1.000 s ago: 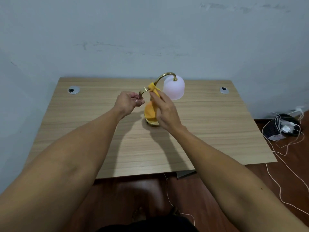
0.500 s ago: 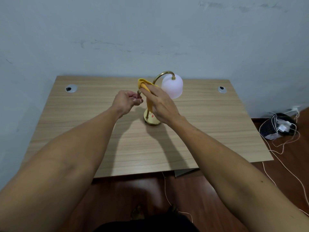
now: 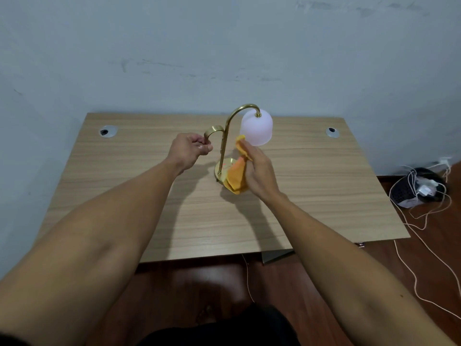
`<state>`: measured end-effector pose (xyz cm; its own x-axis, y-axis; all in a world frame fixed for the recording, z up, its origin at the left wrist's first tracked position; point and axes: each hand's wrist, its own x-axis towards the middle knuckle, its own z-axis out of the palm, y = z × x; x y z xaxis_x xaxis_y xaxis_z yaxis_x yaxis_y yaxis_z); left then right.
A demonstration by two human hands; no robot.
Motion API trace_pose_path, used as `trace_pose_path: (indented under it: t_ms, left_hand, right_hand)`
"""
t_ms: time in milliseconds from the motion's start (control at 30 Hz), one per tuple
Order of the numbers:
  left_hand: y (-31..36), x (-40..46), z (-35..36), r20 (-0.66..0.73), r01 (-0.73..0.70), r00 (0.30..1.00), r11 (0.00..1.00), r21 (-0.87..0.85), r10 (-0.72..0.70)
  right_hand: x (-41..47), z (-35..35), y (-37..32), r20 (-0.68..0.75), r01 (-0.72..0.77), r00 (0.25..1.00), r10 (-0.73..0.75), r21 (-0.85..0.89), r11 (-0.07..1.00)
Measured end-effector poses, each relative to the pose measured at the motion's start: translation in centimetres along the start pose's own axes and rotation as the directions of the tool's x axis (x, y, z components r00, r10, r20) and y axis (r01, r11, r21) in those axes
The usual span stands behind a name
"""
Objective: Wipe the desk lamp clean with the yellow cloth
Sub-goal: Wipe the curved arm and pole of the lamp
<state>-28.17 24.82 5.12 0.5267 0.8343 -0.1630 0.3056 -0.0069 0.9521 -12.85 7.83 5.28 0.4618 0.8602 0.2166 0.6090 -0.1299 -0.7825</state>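
My left hand (image 3: 190, 151) has its grip clamped on the short curled brass arm (image 3: 212, 132) of the desk lamp (image 3: 225, 143), which stands on the surface (image 3: 311, 196) near its far edge. My right hand (image 3: 257, 171) has its grip closed on the yellow cloth (image 3: 238, 176), bunched just below the white shade (image 3: 257, 128) and to the right of the tall stem. The cloth's loose tail hangs below my right grip and drapes over the round brass base (image 3: 222, 168). The lamp looks top-heavy to me: the shade hangs out beyond my right grip, so a hard sideways rub there could tip it away from my left grip. The hanging tail could also snag the base and drag it. Pressing upward against the shade might knock it loose, since I cannot tell how it is fixed.
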Motion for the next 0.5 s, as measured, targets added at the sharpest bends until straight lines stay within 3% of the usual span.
trace_pose_path:
  t_ms: [67, 133, 200, 333, 500]
  left_hand:
    - [-0.2, 0.0, 0.3, -0.047, 0.0, 0.999, 1.0, -0.017, 0.0]
    - [-0.5, -0.1, 0.7, -0.118, 0.007, 0.993, 0.999, -0.049, -0.013]
    - [-1.0, -0.2, 1.4, -0.179, 0.026, 0.983, 0.996, -0.085, -0.041]
    - [-2.3, -1.0, 3.1, -0.216, 0.127, 0.967, 0.99, -0.06, -0.137]
    - [-3.7, -1.9, 5.6, -0.203, 0.25, 0.953, 0.964, 0.096, -0.227]
  right_hand:
    - [-0.4, -1.1, 1.3, -0.013, -0.252, 0.967, 0.253, 0.038, 0.967]
    - [-0.4, -1.9, 2.9, 0.019, -0.495, 0.869, 0.494, 0.041, 0.868]
    - [0.0, -2.3, 4.7, 0.013, -0.638, 0.77, 0.638, 0.069, 0.767]
    - [1.5, -2.0, 6.8, -0.05, -0.62, 0.774, 0.632, 0.146, 0.771]
    - [4.3, -0.4, 8.7, -0.009, -0.582, 0.802, 0.597, 0.212, 0.785]
